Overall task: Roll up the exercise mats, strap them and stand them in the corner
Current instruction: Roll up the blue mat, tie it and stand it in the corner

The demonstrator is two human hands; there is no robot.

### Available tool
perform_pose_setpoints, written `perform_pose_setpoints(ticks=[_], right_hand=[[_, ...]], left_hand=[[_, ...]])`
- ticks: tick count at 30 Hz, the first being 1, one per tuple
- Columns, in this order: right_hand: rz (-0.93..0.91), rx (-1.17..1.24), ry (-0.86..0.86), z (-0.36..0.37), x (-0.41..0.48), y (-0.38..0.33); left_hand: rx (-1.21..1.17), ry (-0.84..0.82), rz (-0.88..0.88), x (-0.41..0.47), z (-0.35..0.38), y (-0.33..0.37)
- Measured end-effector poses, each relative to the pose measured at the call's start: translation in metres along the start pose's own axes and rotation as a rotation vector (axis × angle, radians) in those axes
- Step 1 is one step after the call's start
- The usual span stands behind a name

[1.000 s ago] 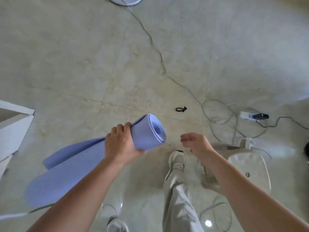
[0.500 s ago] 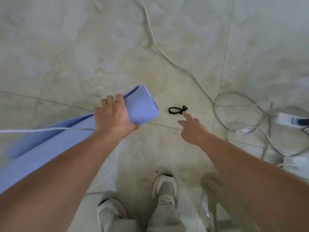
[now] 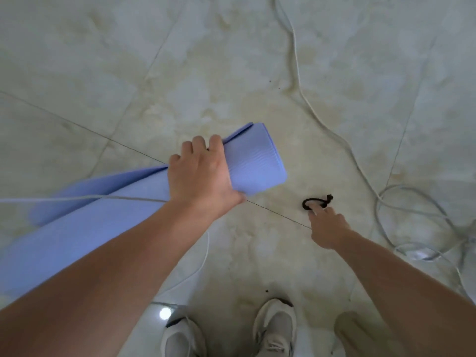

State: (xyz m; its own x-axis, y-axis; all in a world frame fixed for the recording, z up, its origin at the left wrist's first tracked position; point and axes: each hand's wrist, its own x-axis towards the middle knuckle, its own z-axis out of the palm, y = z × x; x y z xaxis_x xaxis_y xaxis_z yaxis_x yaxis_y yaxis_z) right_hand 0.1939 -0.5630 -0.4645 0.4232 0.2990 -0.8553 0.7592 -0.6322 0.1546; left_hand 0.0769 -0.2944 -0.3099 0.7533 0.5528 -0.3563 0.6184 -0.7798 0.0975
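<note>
A rolled light-blue exercise mat [image 3: 255, 161] is held above the tiled floor, its free end pointing right and the rest running down to the lower left. My left hand [image 3: 203, 173] is wrapped around the roll near that end. A small black elastic strap loop [image 3: 317, 201] lies on the floor to the right of the mat. My right hand [image 3: 327, 228] reaches down to it, and one extended fingertip touches the loop's lower edge. The strap lies flat on the floor.
White cables [image 3: 296, 73] snake across the floor from the top to a tangle at the right edge [image 3: 417, 220]. Another thin white cord [image 3: 77, 199] crosses the mat at left. My two shoes [image 3: 275, 328] stand at the bottom.
I have bent closer to the floor. My right hand moved forward from short of the strap to touching it. The left hand kept its hold on the mat.
</note>
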Motion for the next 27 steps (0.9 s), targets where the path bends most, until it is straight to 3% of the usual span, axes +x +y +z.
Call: perform_pose_setpoints(ticks=[4, 9, 12, 17, 21, 27], right_hand=[[0.010, 0.199, 0.086, -0.025, -0.022, -0.018], [-0.133, 1.163, 0.259, -0.148, -0.111, -0.070], [-0.280, 1.419, 0.254, -0.248, -0.201, -0.118], [-0.559, 1.514, 0.235, -0.390, -0.340, -0.223], [-0.764, 1.478, 0.140, -0.463, -0.460, -0.338], [-1.084, 1.219, -0.361, -0.482, -0.647, -0.528]], left_hand=[[-0.079, 0.040, -0.022, -0.013, -0.029, -0.016], [-0.296, 0.089, -0.160, -0.054, -0.114, -0.068], [-0.554, 0.167, -0.376, -0.092, -0.182, -0.125], [-0.903, 0.395, -0.810, -0.178, -0.271, -0.238], [-1.062, 0.600, -1.035, -0.264, -0.327, -0.315], [-1.249, 0.829, -1.194, -0.412, -0.378, -0.410]])
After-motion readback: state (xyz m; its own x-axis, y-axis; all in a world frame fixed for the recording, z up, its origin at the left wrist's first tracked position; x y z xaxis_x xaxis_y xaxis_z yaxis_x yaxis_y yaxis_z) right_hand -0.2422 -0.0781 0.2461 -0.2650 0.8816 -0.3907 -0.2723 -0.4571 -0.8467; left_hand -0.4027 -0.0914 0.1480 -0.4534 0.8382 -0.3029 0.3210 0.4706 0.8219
